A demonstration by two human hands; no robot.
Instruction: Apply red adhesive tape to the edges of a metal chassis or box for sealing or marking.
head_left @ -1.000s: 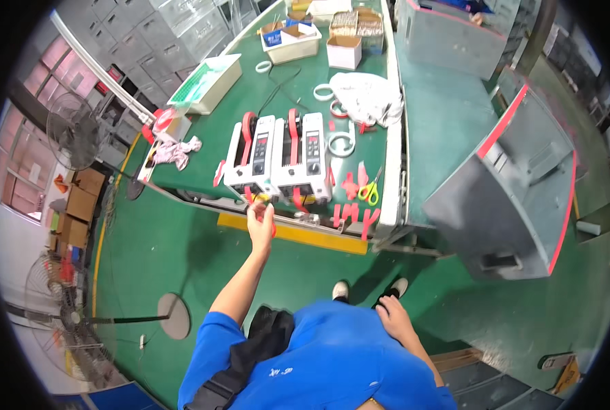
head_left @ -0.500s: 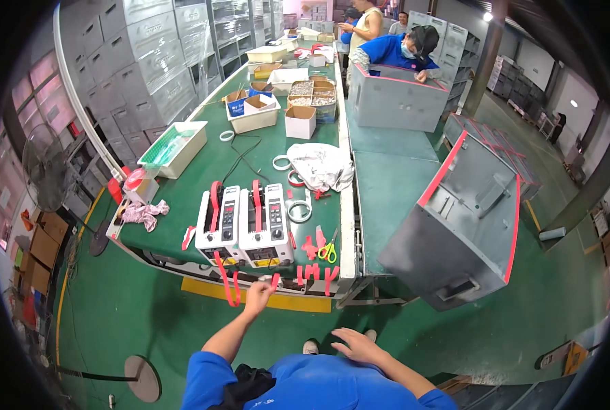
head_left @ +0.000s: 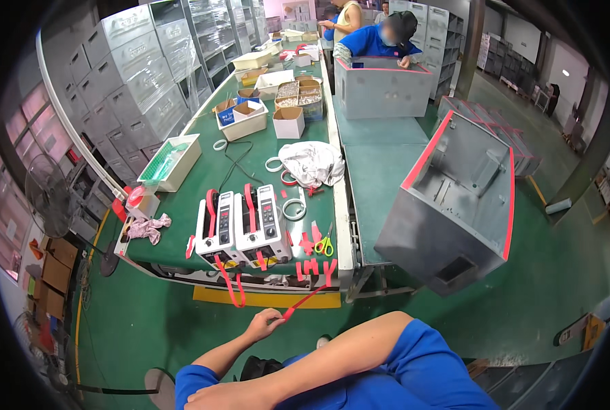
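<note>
Pinched in my left hand (head_left: 264, 324) is a strip of red tape (head_left: 307, 301), stretched toward the table's front edge. Its far end reaches the short red tape pieces (head_left: 310, 267) hanging there; whether it is stuck to them I cannot tell. My right arm crosses in front of my body, and my right hand (head_left: 228, 396) lies low by my left upper arm, its fingers partly cut off by the lower edge. Two white tape dispensers (head_left: 216, 231) stand side by side beyond my left hand. A loop of red tape (head_left: 241, 292) hangs from the left one.
Yellow-green scissors (head_left: 324, 246), tape rolls (head_left: 294, 209) and a white cloth (head_left: 312, 164) lie on the green table (head_left: 188, 205). At right, a tilted grey metal box (head_left: 441, 225) has red tape along its edges. Farther off, a co-worker (head_left: 380, 42) handles another grey box (head_left: 383, 92).
My left hand has moved down and slightly right, drawing out a longer red strip. My right hand has swung left across my body. The view has shifted slightly.
</note>
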